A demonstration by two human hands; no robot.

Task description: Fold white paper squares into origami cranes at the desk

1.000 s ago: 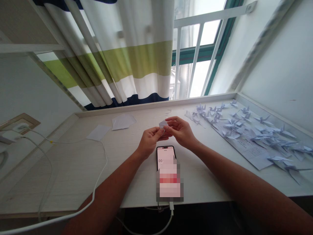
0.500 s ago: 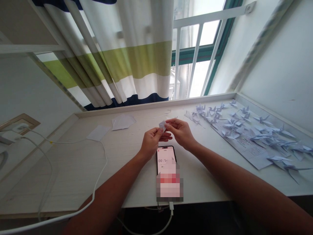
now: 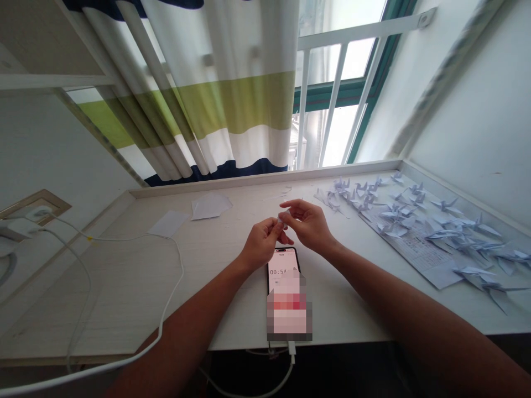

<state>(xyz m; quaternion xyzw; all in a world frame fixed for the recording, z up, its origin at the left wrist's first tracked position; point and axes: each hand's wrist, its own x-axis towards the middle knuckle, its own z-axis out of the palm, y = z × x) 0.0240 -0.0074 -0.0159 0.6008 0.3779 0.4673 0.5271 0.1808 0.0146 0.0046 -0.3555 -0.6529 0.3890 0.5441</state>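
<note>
Between my two hands is a small piece of folded white paper (image 3: 282, 219), mostly covered by fingers. My left hand (image 3: 263, 239) pinches it from below with the thumb in front. The thumb and a finger of my right hand (image 3: 307, 224) close on its upper right side, and the other right fingers curve above it. Just below the hands lies a phone (image 3: 282, 284) showing a timer, its lower half blurred out. On the right of the desk (image 3: 224, 276) many folded paper cranes (image 3: 396, 210) stand in a loose group.
Printed paper (image 3: 418, 257) lies beneath some cranes. Left of the hands are a stack of white paper squares (image 3: 211, 207) and a single sheet (image 3: 168, 223). Paper scraps (image 3: 332, 200) lie toward the back. A white cable (image 3: 180, 271) crosses the left side; another cable (image 3: 292, 349) plugs into the phone.
My right thumb and finger have come down over the folded paper, hiding more of it. My left hand has shifted slightly right. The view has also moved a little.
</note>
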